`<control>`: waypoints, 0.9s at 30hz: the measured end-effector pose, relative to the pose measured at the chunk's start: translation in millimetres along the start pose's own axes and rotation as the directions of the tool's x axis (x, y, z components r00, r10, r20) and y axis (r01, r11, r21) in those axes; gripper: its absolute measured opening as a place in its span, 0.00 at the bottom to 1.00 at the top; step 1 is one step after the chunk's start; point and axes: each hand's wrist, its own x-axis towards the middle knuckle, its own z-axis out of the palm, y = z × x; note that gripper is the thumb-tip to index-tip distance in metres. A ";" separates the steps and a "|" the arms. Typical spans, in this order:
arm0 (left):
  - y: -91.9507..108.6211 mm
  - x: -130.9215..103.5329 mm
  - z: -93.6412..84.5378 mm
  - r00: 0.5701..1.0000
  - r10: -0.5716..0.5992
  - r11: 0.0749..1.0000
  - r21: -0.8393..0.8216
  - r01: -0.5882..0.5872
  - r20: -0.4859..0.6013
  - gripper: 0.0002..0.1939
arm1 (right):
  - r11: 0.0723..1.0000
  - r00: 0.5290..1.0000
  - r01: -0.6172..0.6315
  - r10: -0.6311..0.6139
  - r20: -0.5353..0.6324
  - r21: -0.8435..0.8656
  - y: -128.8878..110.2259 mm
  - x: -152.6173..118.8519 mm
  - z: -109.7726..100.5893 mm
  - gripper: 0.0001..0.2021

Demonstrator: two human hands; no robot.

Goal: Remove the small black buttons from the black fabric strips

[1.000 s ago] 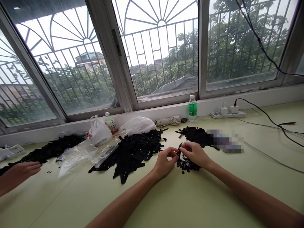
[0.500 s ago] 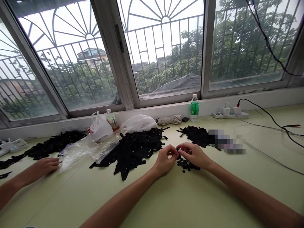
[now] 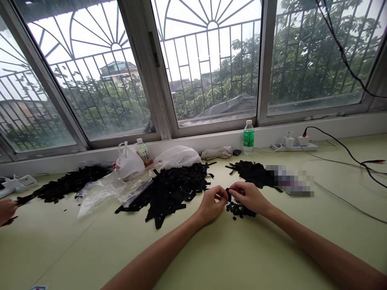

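My left hand [image 3: 212, 203] and my right hand [image 3: 251, 198] meet over the table, each closed in a pinch on a small black fabric strip [image 3: 229, 195]. The strip stands up between my fingertips, and part of it is hidden by them. Just below, partly covered by my right hand, lies a small heap of round black pieces that look like buttons [image 3: 238, 209]. To the left of my left hand spreads a large pile of black fabric strips [image 3: 175, 189]. Behind my right hand is a smaller pile of black strips [image 3: 252, 172].
Another person's hand [image 3: 6, 212] is at the left edge, near more black strips [image 3: 69, 183]. Clear plastic bags [image 3: 101, 193], a drink bottle [image 3: 144, 153] and a green-labelled bottle [image 3: 248, 139] stand towards the window. A power strip [image 3: 298, 147] and cables lie at right.
The other person's hand has drawn back to the left edge. My hands stay in nearly the same place, and more of the black strip shows between my fingertips.
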 end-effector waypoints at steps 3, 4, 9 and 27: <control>-2.7 0.2 0.2 1.000 -0.026 1.000 0.015 0.026 0.000 0.03 | 1.000 0.999 -0.024 0.025 -0.044 0.015 1.2 0.8 -1.6 0.12; -4.0 0.1 0.3 0.999 -0.036 0.999 0.019 0.036 0.010 0.03 | 1.000 0.998 -0.029 0.029 -0.054 0.013 1.7 1.0 -2.0 0.12; -9.4 -1.7 1.7 0.995 -0.038 0.999 0.043 0.034 0.092 0.04 | 1.000 0.999 -0.018 0.018 -0.030 -0.023 1.4 0.5 -1.8 0.12; -10.0 -4.0 4.0 0.980 0.044 0.984 0.161 -0.077 0.195 0.08 | 0.999 0.998 -0.042 0.043 -0.044 0.008 -0.9 -3.4 0.6 0.13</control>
